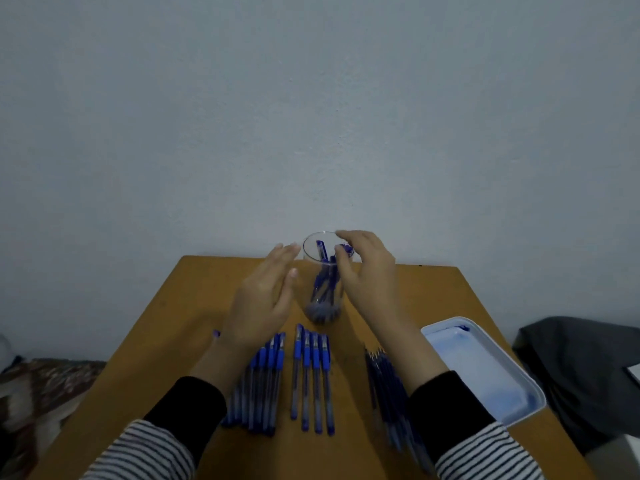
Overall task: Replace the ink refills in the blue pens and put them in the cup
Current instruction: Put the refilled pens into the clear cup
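Fingers (285, 252) of the left hand (263, 306) lie released at the glass cup's (313, 237) nine o'clock, likely steadying it; the right hand's (367, 271) fingers (349, 237) curl over its pens (323, 282), grasp unclear.

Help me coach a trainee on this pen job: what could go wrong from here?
The tall clear cup is narrow and loaded with pens; the right hand at its rim could tip it. The right forearm hangs over the loose refills, so pulling back may scatter them. The left sleeve could likewise drag the nearest row of pens.
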